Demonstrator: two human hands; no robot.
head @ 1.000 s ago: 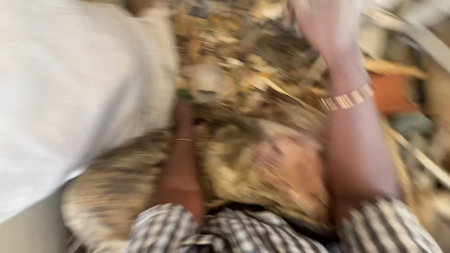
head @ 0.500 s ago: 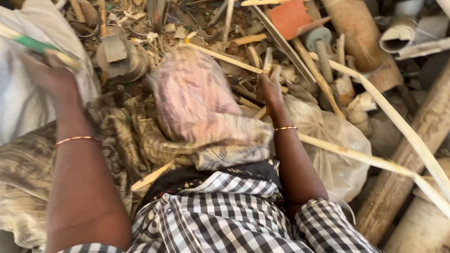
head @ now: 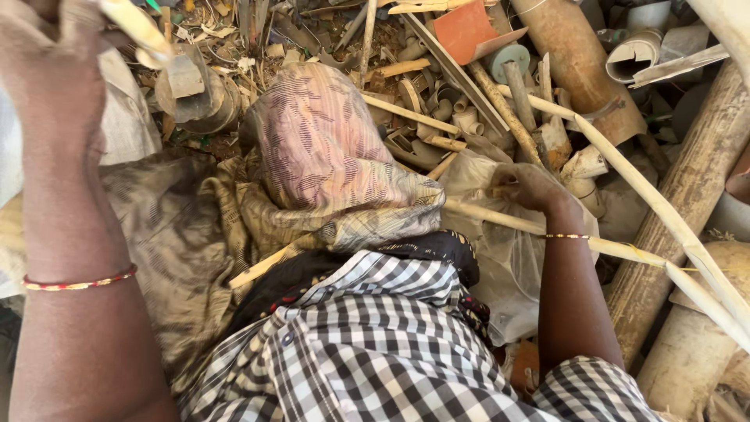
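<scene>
Two hands work over a heap of scrap. The right hand (head: 525,186) curls its fingers around a long pale stick (head: 625,250) lying across a crinkled clear plastic bag (head: 500,258); a firm, low grip would suit its smooth length. The left hand (head: 51,70), raised at upper left, seems closed on a short pale stick (head: 137,27), though blur hides detail. Short cut pipe pieces (head: 461,117) lie beyond.

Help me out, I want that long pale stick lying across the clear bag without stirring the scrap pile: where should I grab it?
Probably mid-shaft on the long pale stick, beside the right hand, coming from above. There it lies nearly flat on the clear plastic bag with its upper side bare, while its near end runs under the patterned cloth.
</scene>
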